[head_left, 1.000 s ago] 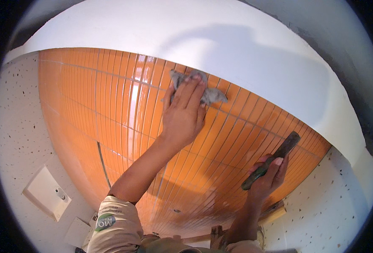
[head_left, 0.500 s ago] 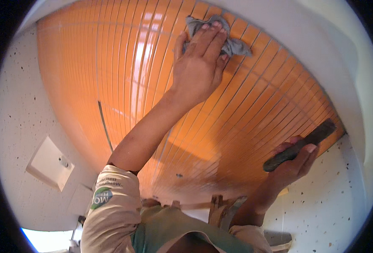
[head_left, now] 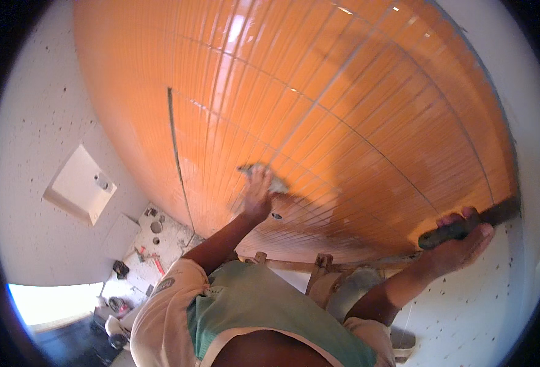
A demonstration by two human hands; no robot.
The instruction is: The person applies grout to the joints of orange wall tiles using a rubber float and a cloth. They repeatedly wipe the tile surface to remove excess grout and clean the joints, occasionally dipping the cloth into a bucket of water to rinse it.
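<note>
A crumpled grey cloth point(head_left: 274, 181) is pressed under the fingers of my left hand point(head_left: 259, 199), against the orange tiled wall point(head_left: 221, 122). Narrow tiles with grooves between them cover that wall. My right hand point(head_left: 462, 249) is closed around the handle of a dark scraper-like tool point(head_left: 503, 211) at the lower right. The tool's wide flat end touches the edge where orange tile meets the white wall. Its exact kind is hard to make out. Just below the cloth, a small hole point(head_left: 276, 216) shows in the tiles.
A white speckled wall point(head_left: 31, 140) with a recessed niche point(head_left: 81, 186) stands at left. Below it, tools lie on a ledge point(head_left: 150, 241), beside a bright opening point(head_left: 56, 303). Wooden posts point(head_left: 322, 264) stand near the wall's foot. A dark slit point(head_left: 175, 140) runs through the tiles.
My left hand has moved the cloth down the wall, toward my body. The tool in my right hand has shifted to the right, against the edge. The view has tilted.
</note>
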